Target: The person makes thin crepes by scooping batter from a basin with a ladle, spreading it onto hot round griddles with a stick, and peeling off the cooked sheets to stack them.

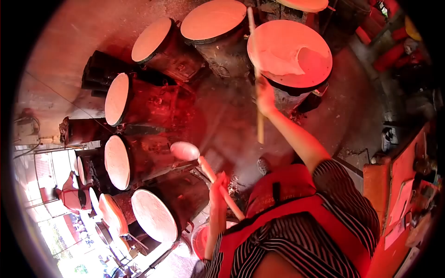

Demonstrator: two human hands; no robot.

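My right hand (266, 97) is closed round a long thin wooden stick (260, 127), whose upper part crosses the left edge of a round pan (308, 51). In that pan a pale sheet is partly folded back, baring a redder patch on the right. Lower down, my left hand (219, 186) grips the wooden handle (234, 204) of a ladle, and its pale round head (185, 151) points up and left. A red bucket (199, 238) stands just below my left hand.
Several round pans on drum-like stoves curve round the left and top, among them one at the top (213, 19) and one at lower left (154, 216). A person (74, 197) is at far left. An orange table (394, 185) with items stands at right.
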